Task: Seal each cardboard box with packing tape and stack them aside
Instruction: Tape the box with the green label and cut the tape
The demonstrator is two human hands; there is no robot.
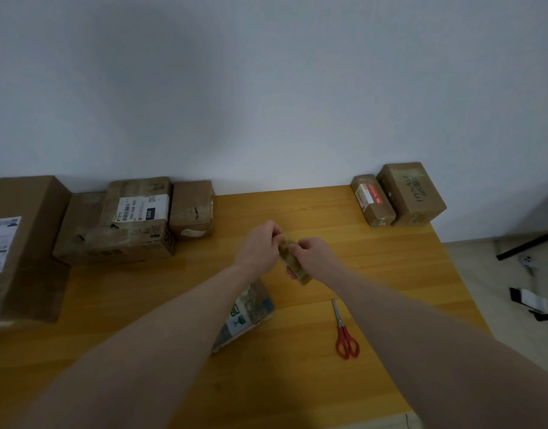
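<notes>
Above the middle of the wooden table (297,212) both my hands hold a roll of brownish packing tape (293,264). My left hand (260,247) pinches the roll's far end with curled fingers. My right hand (313,258) grips its near side, fingers wrapped under it. Below my left forearm lies a small cardboard box (251,308) with a green-and-white label, partly hidden by the arm. Several cardboard boxes (133,221) stand in a group at the back left. Two small boxes (399,196) sit side by side at the back right corner.
Red-handled scissors (344,332) lie shut on the table to the right of the small box. A tall box (15,243) stands at the far left edge. A grey wall rises behind the table. Dark objects (533,305) lie on the floor at the right.
</notes>
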